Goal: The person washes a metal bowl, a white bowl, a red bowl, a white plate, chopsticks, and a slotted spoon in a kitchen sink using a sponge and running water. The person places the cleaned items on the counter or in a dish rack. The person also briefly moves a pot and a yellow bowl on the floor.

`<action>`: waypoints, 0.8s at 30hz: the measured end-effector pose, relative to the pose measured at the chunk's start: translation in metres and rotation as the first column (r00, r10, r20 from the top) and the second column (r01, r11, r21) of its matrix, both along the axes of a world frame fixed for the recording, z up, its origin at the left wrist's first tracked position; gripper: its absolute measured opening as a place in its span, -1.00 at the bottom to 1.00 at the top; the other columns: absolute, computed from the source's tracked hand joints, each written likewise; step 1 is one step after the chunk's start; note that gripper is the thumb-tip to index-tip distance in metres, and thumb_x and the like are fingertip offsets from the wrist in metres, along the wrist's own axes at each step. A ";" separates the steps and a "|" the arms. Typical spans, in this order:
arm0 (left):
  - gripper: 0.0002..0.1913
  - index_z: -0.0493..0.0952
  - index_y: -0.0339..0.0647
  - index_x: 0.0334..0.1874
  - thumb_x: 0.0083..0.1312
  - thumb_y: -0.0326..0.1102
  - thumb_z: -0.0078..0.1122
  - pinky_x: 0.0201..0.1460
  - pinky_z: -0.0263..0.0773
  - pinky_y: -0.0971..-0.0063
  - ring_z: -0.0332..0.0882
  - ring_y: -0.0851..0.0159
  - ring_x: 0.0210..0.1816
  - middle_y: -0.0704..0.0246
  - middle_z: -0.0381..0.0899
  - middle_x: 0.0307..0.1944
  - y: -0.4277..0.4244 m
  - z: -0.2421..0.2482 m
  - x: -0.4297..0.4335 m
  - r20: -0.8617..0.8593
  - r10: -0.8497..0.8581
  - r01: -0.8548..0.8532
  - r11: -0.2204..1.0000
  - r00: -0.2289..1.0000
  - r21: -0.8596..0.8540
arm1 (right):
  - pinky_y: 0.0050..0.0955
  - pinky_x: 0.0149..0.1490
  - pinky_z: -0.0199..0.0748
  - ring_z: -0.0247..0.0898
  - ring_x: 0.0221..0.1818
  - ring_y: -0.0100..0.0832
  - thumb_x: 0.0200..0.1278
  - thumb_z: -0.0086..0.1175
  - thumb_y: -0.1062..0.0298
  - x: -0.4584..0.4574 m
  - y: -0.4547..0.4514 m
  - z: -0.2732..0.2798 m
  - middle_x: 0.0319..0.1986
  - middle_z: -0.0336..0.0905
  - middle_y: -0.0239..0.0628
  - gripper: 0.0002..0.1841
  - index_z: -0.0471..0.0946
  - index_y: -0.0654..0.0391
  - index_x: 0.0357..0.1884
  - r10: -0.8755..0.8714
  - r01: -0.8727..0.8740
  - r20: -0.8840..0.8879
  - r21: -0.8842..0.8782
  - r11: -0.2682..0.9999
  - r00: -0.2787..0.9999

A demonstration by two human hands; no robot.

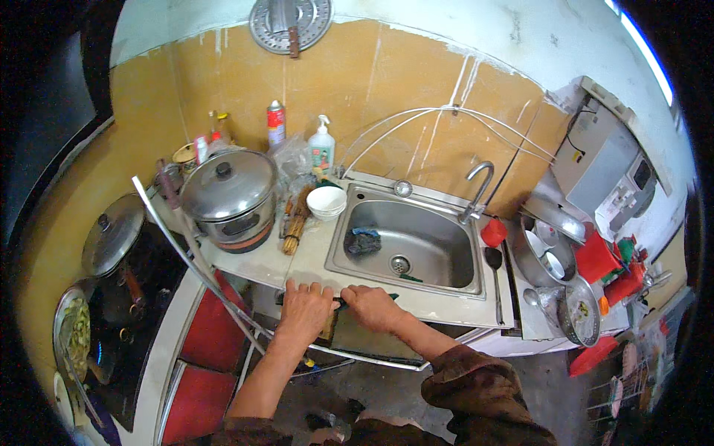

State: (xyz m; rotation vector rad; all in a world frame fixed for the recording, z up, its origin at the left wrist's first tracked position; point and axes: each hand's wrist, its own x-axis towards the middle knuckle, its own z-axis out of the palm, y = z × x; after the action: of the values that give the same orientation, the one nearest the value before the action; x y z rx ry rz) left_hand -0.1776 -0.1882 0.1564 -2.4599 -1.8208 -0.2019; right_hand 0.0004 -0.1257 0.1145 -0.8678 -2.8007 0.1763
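At the counter's front edge, before the steel sink (432,237), my two hands are close together. A dark, slender thing (338,301) shows between them and is mostly hidden by my fingers; its kind cannot be told. My left hand (308,309) curls over it from above, with the thumb against it. From the other side my right hand (369,306) grips it, and a dark green tip (394,296) pokes out past the knuckles. In the sink lie a dark scouring pad or cloth (364,243) and a dark green scrap (411,277) near the drain.
White bowls (327,202), a straw brush (295,228) and a lidded steel pot (228,192) stand left of the sink. A black spatula (495,279) lies right of it. Beyond are a basin of bowls (544,253) and a colander (580,312). Food fills a pan (75,334) at far left.
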 end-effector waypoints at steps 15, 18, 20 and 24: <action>-0.70 0.43 -0.25 -0.37 0.36 -0.14 -0.10 -0.38 0.38 0.15 0.51 -0.07 -0.46 0.08 0.52 -0.51 0.104 -0.050 0.079 0.495 0.122 -0.111 0.992 0.860 -0.053 | -0.23 -0.28 0.49 0.51 -0.38 -0.22 0.21 0.09 0.18 0.196 0.175 -0.024 -0.43 0.51 -0.16 -0.75 0.41 0.13 -0.23 -0.788 0.281 -0.493 -0.749 0.600 0.368; -0.67 0.45 -0.26 -0.39 0.38 -0.14 -0.17 -0.35 0.36 0.22 0.49 0.02 -0.46 0.06 0.52 -0.52 0.147 -0.086 0.146 0.784 0.106 -0.029 0.993 0.612 -0.113 | -0.21 -0.17 0.50 0.52 -0.26 -0.27 0.26 0.06 0.00 0.186 0.191 -0.044 -0.35 0.54 -0.24 -0.66 0.43 0.04 -0.12 -0.947 -0.441 -0.322 -0.847 0.297 -0.018; -0.63 0.45 -0.27 -0.42 0.39 -0.12 -0.21 -0.33 0.34 0.26 0.46 0.07 -0.47 0.10 0.49 -0.55 0.164 -0.106 0.185 0.830 0.329 -0.021 0.933 0.450 -0.359 | -0.26 -0.09 0.49 0.50 -0.15 -0.26 0.29 -0.04 -0.12 0.174 0.195 -0.051 -0.26 0.57 -0.19 -0.54 0.46 0.08 -0.05 -0.952 -0.753 -0.306 -0.623 0.210 -0.012; -0.60 0.45 -0.30 -0.42 0.39 -0.09 -0.21 -0.29 0.34 0.22 0.47 0.02 -0.42 0.11 0.49 -0.53 0.187 -0.128 0.226 0.776 0.559 0.013 0.809 0.292 -0.588 | -0.36 -0.22 0.49 0.48 -0.33 -0.32 0.37 -0.10 0.04 0.154 0.189 -0.059 -0.37 0.52 -0.21 -0.61 0.41 0.19 -0.03 -0.930 -0.613 -0.360 -0.719 0.329 -0.076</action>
State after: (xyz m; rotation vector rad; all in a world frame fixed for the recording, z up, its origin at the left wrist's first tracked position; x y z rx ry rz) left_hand 0.0487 -0.0015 0.0287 -2.3052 -3.0601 -1.6844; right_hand 0.1541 0.0636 0.0552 -0.7483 -0.5240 1.7169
